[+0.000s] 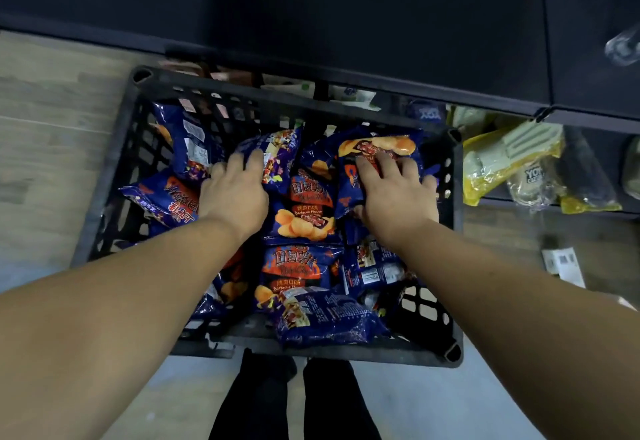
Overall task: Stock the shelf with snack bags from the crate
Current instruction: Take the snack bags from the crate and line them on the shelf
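Both hands are lowered into the crate (114, 176), set before the shelf (346, 24). Left hand (235, 193) fingers spread on one snack bag (277, 159); right hand (398, 193) clamps another (377, 148), presumably for lifting.

We find the crate (114, 176) open above; its far rim sits just beneath the dark shelf (346, 24) edge.
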Motion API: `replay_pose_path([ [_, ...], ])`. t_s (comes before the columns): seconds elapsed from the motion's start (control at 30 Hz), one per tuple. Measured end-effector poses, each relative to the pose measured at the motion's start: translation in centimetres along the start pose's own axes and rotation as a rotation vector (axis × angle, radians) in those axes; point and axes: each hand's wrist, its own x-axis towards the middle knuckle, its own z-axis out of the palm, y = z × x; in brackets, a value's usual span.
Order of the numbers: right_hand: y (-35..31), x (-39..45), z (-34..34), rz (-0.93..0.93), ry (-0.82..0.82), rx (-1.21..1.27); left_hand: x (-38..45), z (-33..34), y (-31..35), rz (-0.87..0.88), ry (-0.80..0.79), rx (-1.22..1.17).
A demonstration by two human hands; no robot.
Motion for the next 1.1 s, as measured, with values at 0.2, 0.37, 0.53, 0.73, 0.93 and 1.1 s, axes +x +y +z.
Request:
replay_pose_path([
  [0.2, -1.5, -1.1, -2.6, -0.022, 0.024, 0.057, -1.0, -3.0, 1.2, 0.019, 0.075, -0.236],
  [0.37, -2.2, -1.9, -5.0, 0.008, -0.001, 0.156, -2.2, -6.2, 2.1, -0.018, 0.010, -0.563],
  [0.53, -2.3, -2.8, -4.7, 0.002, -0.128, 0.150, -2.8, -5.4, 0.7, -0.211, -0.231, -0.889],
  [0.73, -2.8, -3.5, -1.7, -0.080, -0.294, 0.134, -3.6, -1.5, -1.8, -0.433, -0.263, -0.838],
  [0.93, -2.5, -3.3, -0.9, -0.126, -0.283, 0.189, -2.9, -1.7, -1.0, -0.327, -0.124, -0.637],
  [1.1, -1.2, -2.0, -2.6, -0.113, -0.262, 0.283, -2.6, -3.5, 0.3, -0.192, 0.104, -0.337],
])
